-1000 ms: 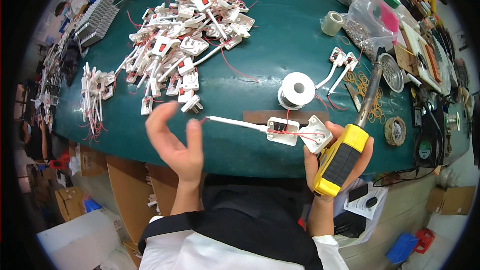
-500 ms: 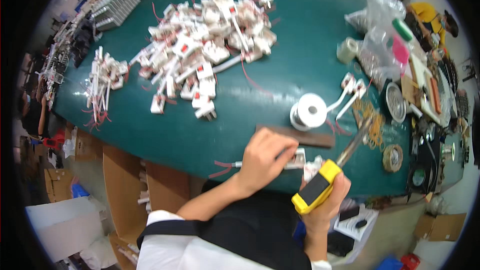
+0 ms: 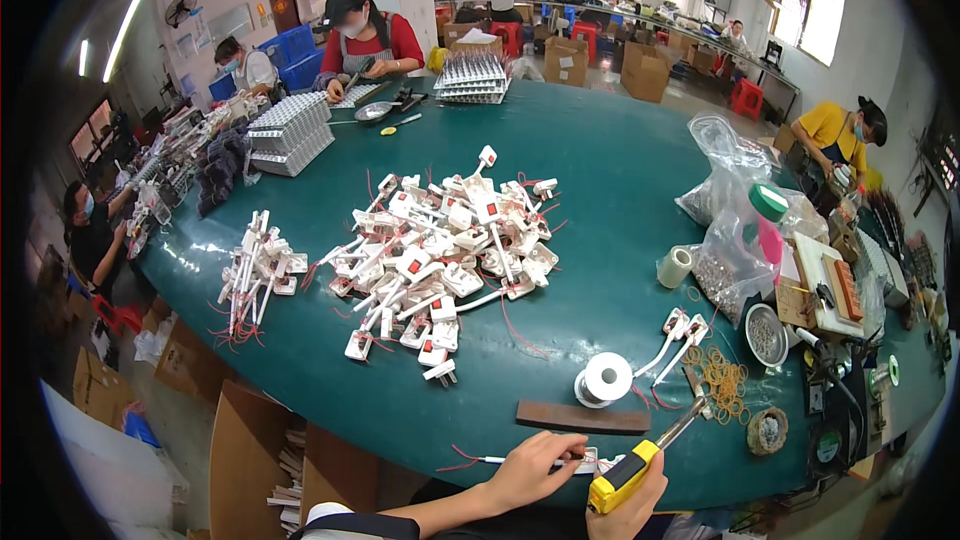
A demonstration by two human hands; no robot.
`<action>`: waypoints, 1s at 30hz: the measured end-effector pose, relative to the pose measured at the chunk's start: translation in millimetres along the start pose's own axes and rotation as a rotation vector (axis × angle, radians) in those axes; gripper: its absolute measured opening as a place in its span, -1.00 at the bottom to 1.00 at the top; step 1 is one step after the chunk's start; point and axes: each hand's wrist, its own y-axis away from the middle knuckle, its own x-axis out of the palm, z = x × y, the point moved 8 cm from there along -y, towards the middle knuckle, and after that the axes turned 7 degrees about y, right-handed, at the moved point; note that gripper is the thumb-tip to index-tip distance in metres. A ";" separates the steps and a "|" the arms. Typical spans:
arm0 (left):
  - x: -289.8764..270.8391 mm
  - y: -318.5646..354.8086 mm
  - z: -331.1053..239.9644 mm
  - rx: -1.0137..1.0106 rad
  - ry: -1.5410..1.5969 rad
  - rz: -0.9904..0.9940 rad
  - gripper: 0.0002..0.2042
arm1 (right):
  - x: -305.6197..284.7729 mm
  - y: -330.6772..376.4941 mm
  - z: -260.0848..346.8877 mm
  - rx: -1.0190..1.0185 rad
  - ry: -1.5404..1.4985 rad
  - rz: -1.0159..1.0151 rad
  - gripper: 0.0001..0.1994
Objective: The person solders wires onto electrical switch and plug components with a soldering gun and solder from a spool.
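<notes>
A yellow-and-black soldering iron (image 3: 622,477) is gripped in my right hand (image 3: 640,505), its metal tip slanting up and to the right. My left hand (image 3: 535,470) is closed, thumb and fingertips pinched together just over a small white plastic housing (image 3: 591,459) near the table's front edge. What those fingertips hold is too small to make out. A white cable with red wire ends (image 3: 470,459) runs out on the left side of this hand. Just beyond my hands lie a dark flat bar (image 3: 582,417) and a white spool of wire (image 3: 607,377).
A large heap of white housings with cables (image 3: 430,260) covers the table's middle, with a smaller bundle (image 3: 262,275) to its left. Rubber bands (image 3: 722,380), a metal bowl (image 3: 766,335) and plastic bags (image 3: 725,280) stand right. Co-workers sit around, one in red (image 3: 395,40) across the table.
The view has tilted up, so the room and co-workers now show, and my hands appear lower in the picture. The soldering iron is still in my right hand.
</notes>
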 end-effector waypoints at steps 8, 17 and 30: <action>-1.6 0.3 -12.4 0.212 -0.382 -0.070 -0.69 | 0.1 0.0 -0.7 0.012 -0.002 0.046 -0.28; -9.7 7.6 -15.8 0.301 -0.425 -0.058 -0.73 | 0.2 1.3 5.4 0.092 -0.056 0.079 -0.23; -10.7 11.3 -15.1 0.429 -0.354 -0.080 -0.84 | 6.1 4.5 7.1 0.186 0.031 -0.047 -0.48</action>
